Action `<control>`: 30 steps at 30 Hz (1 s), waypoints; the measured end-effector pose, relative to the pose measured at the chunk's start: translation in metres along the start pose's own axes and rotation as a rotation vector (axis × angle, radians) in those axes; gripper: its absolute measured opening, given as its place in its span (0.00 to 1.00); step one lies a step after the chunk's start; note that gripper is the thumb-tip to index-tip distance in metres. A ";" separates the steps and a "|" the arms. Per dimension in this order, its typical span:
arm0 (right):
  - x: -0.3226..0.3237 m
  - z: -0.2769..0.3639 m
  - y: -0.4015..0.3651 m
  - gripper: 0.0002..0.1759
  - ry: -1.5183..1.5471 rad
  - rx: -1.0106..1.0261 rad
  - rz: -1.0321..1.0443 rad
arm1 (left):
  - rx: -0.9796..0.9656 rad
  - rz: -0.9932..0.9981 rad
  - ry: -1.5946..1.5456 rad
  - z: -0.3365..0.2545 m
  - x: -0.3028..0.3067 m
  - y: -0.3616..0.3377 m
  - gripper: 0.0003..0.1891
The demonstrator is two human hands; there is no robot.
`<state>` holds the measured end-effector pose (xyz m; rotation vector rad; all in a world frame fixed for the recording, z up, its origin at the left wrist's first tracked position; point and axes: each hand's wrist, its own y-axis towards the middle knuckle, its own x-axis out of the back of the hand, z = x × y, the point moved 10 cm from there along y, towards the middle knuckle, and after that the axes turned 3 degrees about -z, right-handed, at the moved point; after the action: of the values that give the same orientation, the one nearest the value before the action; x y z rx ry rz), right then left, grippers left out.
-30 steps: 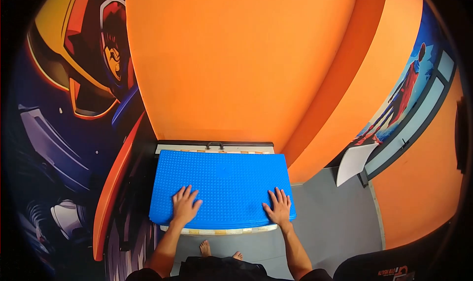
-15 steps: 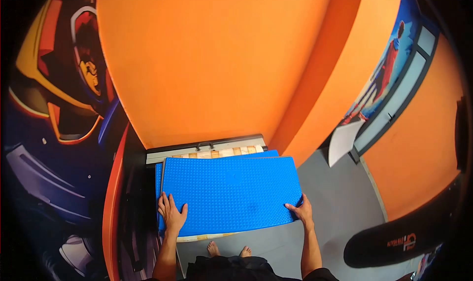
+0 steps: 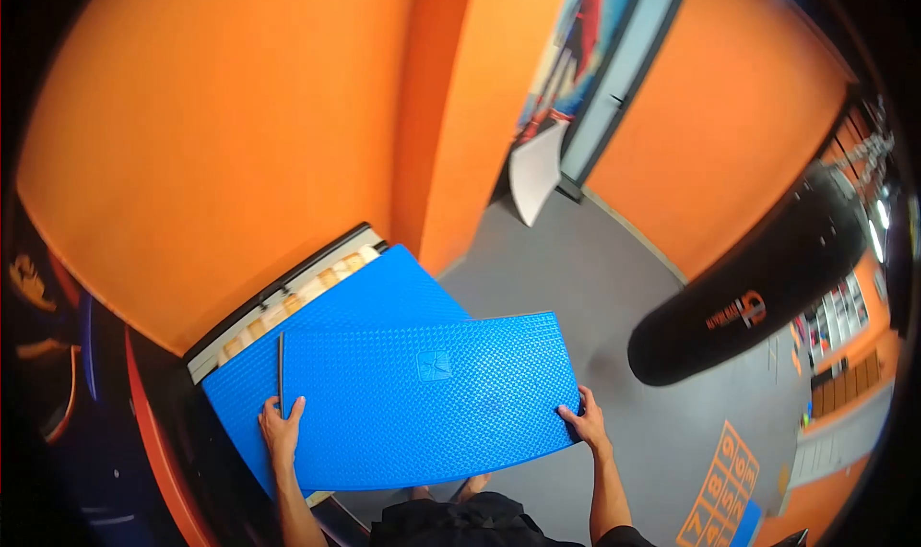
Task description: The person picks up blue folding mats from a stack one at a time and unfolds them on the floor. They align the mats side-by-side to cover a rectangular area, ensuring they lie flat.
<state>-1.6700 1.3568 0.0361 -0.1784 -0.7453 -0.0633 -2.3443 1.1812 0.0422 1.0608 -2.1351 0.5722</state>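
Observation:
A blue textured mat (image 3: 432, 422) with a small square emblem is held flat in front of my body by its two short ends. My left hand (image 3: 281, 434) grips its left end, thumb on top. At the right end my right hand (image 3: 587, 420) is closed on the edge, thumb over the upper face. Behind and partly under it, another blue mat (image 3: 384, 283) lies on a low stand with a woven cream-and-brown surface (image 3: 288, 304) along the wall. My bare feet are partly hidden below the held mat.
A black punching bag (image 3: 748, 283) hangs at the right. A white curved panel (image 3: 535, 173) stands near a glass door (image 3: 604, 101). Orange numbers (image 3: 720, 489) mark the grey floor (image 3: 633, 355) at lower right. A dark panel with a red edge (image 3: 158, 441) is at left.
The view has turned right. The held mat has shifted right, off the stack, uncovering more of the blue mat beneath. Both hands still grip its ends.

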 end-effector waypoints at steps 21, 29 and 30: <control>0.282 -0.323 -0.377 0.34 0.388 -0.294 -1.068 | -0.821 0.942 -0.460 -0.318 -0.272 -0.372 0.46; 0.334 -0.419 -0.553 0.25 0.309 -0.459 -1.456 | -1.080 1.156 -0.452 -0.403 -0.340 -0.584 0.37; 0.339 -0.421 -0.564 0.23 0.314 -0.472 -1.463 | -1.114 1.163 -0.461 -0.413 -0.351 -0.605 0.35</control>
<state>-1.2075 0.7266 0.0412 -0.0329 -0.3996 -1.6280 -1.5413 1.2798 0.1152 -0.7841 -2.6943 -0.4804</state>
